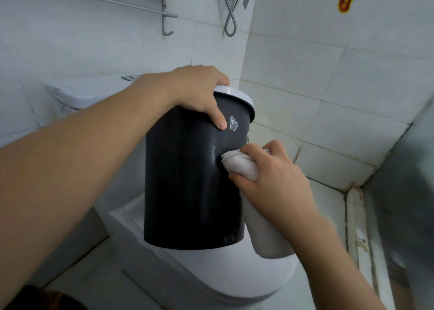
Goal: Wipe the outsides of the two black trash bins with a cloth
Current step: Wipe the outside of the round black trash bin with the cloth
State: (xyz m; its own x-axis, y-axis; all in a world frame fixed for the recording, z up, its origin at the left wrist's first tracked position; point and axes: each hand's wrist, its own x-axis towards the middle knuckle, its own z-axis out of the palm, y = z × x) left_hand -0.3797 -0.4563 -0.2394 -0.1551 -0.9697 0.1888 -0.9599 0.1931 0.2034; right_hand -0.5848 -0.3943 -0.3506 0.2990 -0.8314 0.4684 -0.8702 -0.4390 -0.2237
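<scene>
Nearest us, our left forearm reaches across so the left hand (199,93) can clamp the white rim of the black trash bin (187,180), thumb down its side. That grip holds the bin tilted above the closed toilet (234,274), its side turned toward us. Our right hand (274,180) curls round the cloth (242,166), pressing it to the bin's wall, we judge mid-wipe; no second bin shows.

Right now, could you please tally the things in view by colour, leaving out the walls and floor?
Black: 1, round plastic trash bin
White: 2, folded cloth, ceramic toilet
Silver: 2, metal towel rack, shower hose
Total: 5
</scene>
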